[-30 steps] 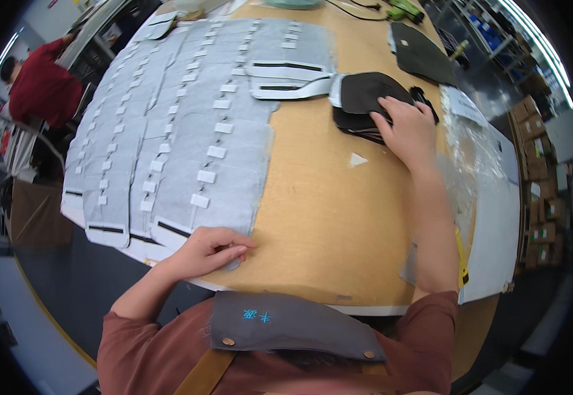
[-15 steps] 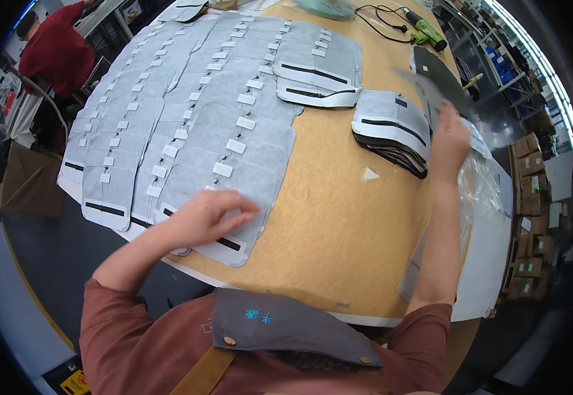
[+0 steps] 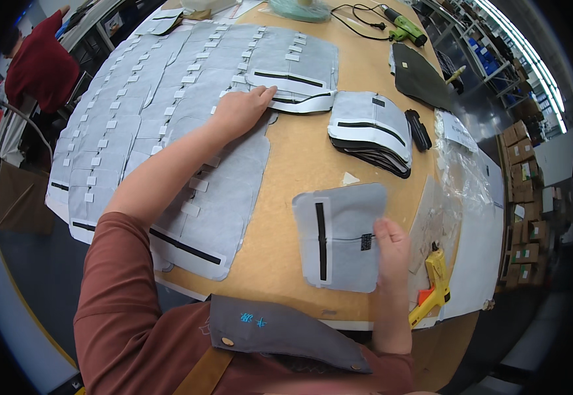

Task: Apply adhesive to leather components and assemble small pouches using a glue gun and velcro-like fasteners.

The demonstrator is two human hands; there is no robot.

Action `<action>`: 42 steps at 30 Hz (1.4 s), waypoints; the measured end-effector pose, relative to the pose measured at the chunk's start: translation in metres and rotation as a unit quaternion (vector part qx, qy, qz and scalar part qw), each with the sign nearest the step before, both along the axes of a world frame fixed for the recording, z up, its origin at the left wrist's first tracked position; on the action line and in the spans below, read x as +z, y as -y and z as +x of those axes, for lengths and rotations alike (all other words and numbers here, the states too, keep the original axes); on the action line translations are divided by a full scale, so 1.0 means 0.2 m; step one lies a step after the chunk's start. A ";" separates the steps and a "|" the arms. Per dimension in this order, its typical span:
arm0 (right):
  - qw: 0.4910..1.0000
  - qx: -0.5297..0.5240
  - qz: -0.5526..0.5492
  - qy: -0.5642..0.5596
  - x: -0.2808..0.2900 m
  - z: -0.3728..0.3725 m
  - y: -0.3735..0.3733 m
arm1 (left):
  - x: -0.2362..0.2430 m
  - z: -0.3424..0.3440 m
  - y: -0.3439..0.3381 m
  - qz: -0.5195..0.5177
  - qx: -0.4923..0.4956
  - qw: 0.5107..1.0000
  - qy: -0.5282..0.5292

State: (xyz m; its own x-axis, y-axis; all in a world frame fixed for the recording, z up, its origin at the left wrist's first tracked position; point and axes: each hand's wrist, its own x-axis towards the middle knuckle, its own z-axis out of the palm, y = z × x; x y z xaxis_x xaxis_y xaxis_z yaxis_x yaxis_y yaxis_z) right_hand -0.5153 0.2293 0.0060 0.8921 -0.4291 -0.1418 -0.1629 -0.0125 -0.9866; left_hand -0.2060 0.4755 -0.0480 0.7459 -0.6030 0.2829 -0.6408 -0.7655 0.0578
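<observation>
At the near right part of the table (image 3: 276, 191), the right hand (image 3: 393, 245) grips the right edge of a grey panel (image 3: 346, 227), its fingers partly hidden. Whether the panel touches the tabletop or is lifted a little cannot be told. Its long axis appears to run from near to far, only slightly longer than its width. A black strip (image 3: 321, 240) on a white band lies along the left side, pointing away from the person; a thin seam crosses toward a dark patch (image 3: 366, 242) beside the gripping hand.

Farther off, the left hand (image 3: 242, 110) reaches over the spread panels (image 3: 234, 197), fingertips at a white-banded edge; whether they pinch or merely rest there is unclear.

Just beyond the held panel are a white scrap (image 3: 350, 178) and a stack of panels (image 3: 369, 118), whose top band faces the person, with a black object (image 3: 418, 130) at its right. To the right of the right hand lies a yellow gun-shaped tool (image 3: 438, 280). At the far right sit a dark panel (image 3: 418, 76) and a green corded tool (image 3: 405, 28).
</observation>
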 end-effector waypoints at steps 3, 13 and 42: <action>0.996 0.011 0.094 -0.001 -0.09 -0.01 0.00 | 0.01 0.07 -0.02 0.111 -0.045 0.991 0.063; 0.995 0.000 0.102 -0.013 -0.21 0.03 0.06 | 0.10 0.13 -0.22 0.196 -0.005 0.981 0.010; 0.986 0.020 0.164 0.006 -0.34 -0.03 0.17 | 0.15 0.61 -1.45 0.146 0.200 0.968 -0.035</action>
